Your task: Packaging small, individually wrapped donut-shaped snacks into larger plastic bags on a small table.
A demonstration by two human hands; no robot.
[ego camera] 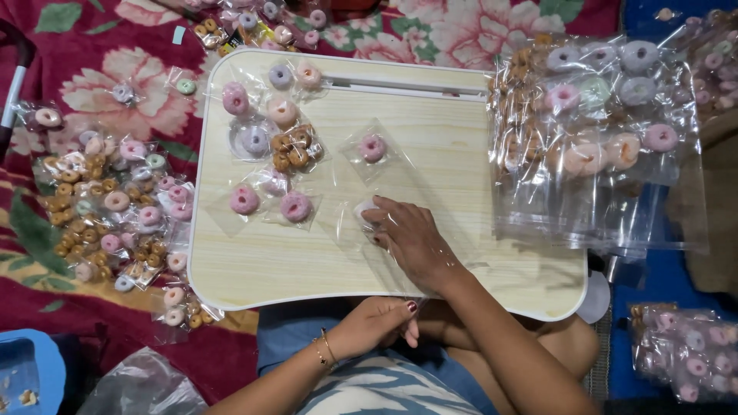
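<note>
The right hand [411, 238] lies flat, fingers spread, on a clear plastic packet [369, 223] at the middle of the pale wooden table [461, 177] — pressing it down rather than gripping it. A whitish ring shows inside the packet, just by the fingertips. The left hand [377, 323] sits below the table's near edge, over the lap, fingers curled loosely; I cannot tell whether it holds anything. A gold bracelet [327, 350] circles that wrist.

Just above the right hand, one packet with a single pink ring [372, 147] lies apart. On the left part of the table I count about eight more clear packets, each with a pastel ring — pink, lilac, peach — and one packet of small brown rings [292, 150] among them.

At the right of the frame a thick stack of clear bags [592, 138] overhangs the table edge, filled with pastel and brown rings, too many to count. At the left, a heap of filled packets [115, 215] rests on the red floral cloth [92, 77]. A smaller pile [688, 353] lies at the lower right.
</note>
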